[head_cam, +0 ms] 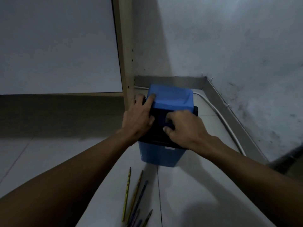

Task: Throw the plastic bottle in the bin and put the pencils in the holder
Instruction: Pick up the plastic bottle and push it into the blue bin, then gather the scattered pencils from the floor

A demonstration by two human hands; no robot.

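Tiled floor (49,153), blue black-rimmed bin (161,154), scattered pencils (136,197)

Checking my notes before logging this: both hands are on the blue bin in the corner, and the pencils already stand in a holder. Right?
Not quite. The head view shows the left hand and right hand on the blue bin, but the pencils lie loose on the floor in front of it.
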